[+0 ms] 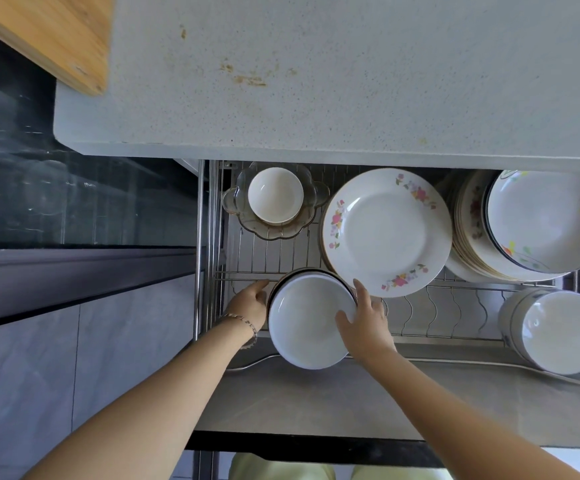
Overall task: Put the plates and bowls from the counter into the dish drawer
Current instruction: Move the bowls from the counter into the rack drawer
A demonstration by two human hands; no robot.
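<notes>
In the front left corner of the dish drawer point(420, 344), a stack of white bowls point(307, 323) sits between the person's two hands, tilted a little toward the front rail. The left hand point(248, 303) is cupped against the stack's left side, fingers curled round the rim; the right hand point(364, 318) lies over the right rim, thumb inside the top bowl and fingers spread down the outside. Each grip is closed on the stack, though I cannot tell whether the stack's weight rests on the wire rack or is carried by the hands.

Behind it, at the back left corner, a small cream bowl point(275, 195) sits in a clear scalloped glass dish point(243, 216). A floral plate point(387, 232) tops a pile in the middle, just beside the held stack; a taller pile of plates point(472, 237) fills the back right corner, and another stack of bowls point(555, 329) stands at the front right.

The table point(316, 81) above shows no plates or bowls in the part visible; only a wooden board point(56, 32) lies at its far left corner. So the step in hand looks like setting down this stack, late in the task. Next, the stack needs levelling and seating flat on the rack, clear of the floral plate's rim, before both hands let go together so nothing slides.
</notes>
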